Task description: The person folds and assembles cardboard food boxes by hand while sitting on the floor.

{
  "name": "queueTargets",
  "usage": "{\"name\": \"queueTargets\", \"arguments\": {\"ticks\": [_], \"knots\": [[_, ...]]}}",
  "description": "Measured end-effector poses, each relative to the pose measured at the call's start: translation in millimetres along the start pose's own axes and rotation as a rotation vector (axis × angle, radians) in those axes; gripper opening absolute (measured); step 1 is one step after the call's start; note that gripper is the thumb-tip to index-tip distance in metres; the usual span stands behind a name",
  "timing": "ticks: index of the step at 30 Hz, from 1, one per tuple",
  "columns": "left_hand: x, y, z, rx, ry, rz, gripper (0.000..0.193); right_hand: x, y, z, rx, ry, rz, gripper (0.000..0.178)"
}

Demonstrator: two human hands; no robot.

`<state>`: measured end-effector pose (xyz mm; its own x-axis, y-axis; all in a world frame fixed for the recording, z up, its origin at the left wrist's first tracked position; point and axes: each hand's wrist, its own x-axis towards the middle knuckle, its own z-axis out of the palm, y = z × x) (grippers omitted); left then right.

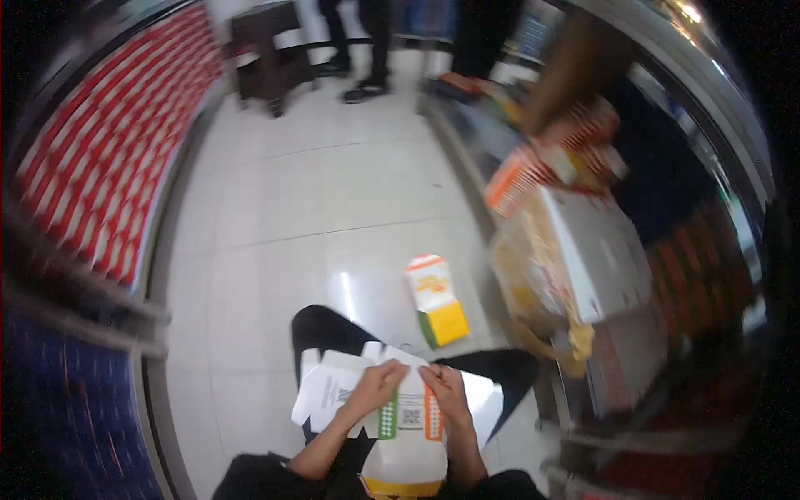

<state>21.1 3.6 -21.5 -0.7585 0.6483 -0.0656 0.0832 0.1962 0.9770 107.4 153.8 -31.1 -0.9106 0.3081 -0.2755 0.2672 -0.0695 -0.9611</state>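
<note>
Firmly curled, left hand (379,385) and right hand (447,391) on printed carton (409,419)

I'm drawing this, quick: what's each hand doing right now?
Left hand: closed, holding the carton near its far edge, left side.
Right hand: closed, holding the same carton, right side.

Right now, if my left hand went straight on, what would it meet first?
Probably your bare right hand, close by on the white cardboard box with green and orange strips; depth is unclear.
</note>
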Motion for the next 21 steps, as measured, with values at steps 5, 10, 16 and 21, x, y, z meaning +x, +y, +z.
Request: {"name": "queueTargets", "arguments": {"ticks": [5,10,16,21], "knots": [[-3.8,-1.6,-9.4,-0.015,-0.073,-0.001,0.024,1.4,-28.7,28.3,-0.009,-0.043,-0.053,0.027],[-16.1,-11.2,-3.5,-0.014,0.042,-0.014,0.032,-2.5,0.4,22.9,0.025,-0.014,-0.076,0.03],[-7.1,13.0,-17.6,0.03,0.051,-0.15,0.029,-6.8,-19.9,25.7,0.267,0.098,-0.06,0.029],[-0.8,-7.9,-18.6,-0.454,-0.057,-0.157,0.032,-1.1,-29.1,15.0,0.28,0.197,-0.11,0.027]]}}
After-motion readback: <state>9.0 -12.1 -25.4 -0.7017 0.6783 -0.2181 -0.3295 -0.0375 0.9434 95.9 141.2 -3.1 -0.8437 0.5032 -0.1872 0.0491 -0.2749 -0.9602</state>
